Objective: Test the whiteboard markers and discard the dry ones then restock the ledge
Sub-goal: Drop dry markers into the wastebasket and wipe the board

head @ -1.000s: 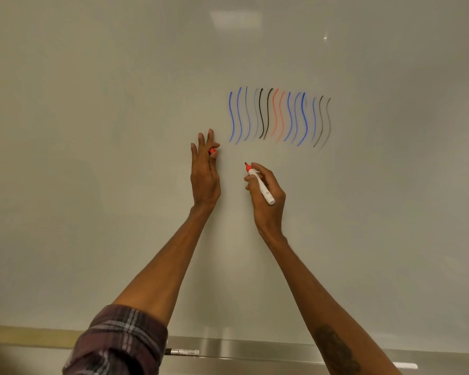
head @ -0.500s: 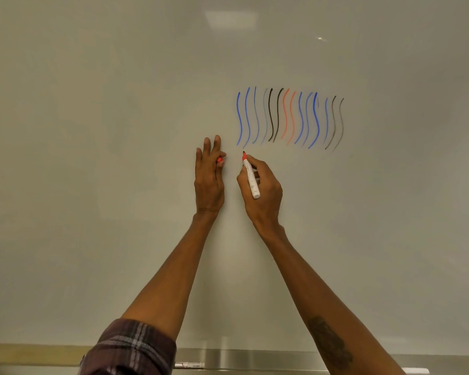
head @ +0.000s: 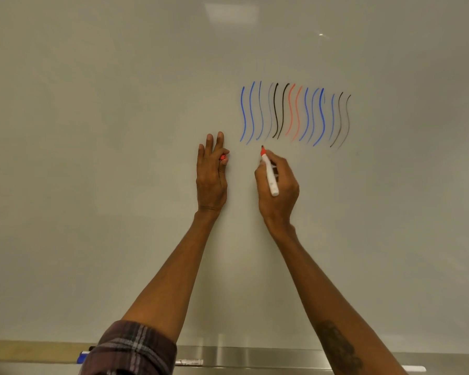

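My right hand [head: 278, 185] grips a white marker with a red neck [head: 269, 173], uncapped, its tip just below the wavy test strokes [head: 295, 113] on the whiteboard [head: 92, 131]. The strokes are blue, grey, black and red, some faint. My left hand [head: 211, 174] is raised against the board, its other fingers straight, and pinches the small red cap [head: 222, 157] between thumb and a finger.
A metal ledge [head: 255, 357] runs along the bottom of the board. On it lie a blue-capped marker [head: 83, 356] at the left, a white marker [head: 189, 362] in the middle and another white marker [head: 416, 368] at the right.
My right hand with the marker has swung left and back right, and its tip now sits closer under the strokes. My left hand has kept the cap against the board.
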A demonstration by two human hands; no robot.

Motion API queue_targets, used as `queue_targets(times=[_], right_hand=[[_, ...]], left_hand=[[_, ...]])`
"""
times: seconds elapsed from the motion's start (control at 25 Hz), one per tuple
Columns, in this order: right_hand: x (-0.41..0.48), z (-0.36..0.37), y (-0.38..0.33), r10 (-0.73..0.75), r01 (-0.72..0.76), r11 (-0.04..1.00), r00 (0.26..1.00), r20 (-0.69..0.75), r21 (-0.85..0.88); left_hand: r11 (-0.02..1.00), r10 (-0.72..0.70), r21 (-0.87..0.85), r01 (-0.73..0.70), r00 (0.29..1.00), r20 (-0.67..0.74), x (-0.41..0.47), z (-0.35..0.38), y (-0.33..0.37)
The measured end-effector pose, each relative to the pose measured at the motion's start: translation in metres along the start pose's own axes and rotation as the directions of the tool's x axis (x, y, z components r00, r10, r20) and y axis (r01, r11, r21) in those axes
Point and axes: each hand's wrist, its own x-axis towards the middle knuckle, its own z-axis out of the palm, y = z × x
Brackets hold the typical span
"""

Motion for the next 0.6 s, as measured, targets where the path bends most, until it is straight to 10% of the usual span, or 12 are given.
queue_targets(times=[0.2,0.4,0.6], right_hand=[[-0.024,-0.007,0.011,-0.101,0.109,0.989,0.991,0.083,-0.099],[-0.084,-0.017,0.021,0.166,-0.186,0.98,0.96,0.224,0.069],[-0.08,-0.025,0.008,0.554,-0.714,0.545,0.7,0.45,0.44]], left_hand=[[1.0,-0.015,-0.008,0.015,1.0,0.019,-0.001,-0.001,0.001],[0.999,-0.038,-0.012,0.039,0.998,0.052,-0.001,-0.008,0.012],[0.97,-0.22,-0.098,0.221,0.975,0.024,-0.021,-0.022,0.021]])
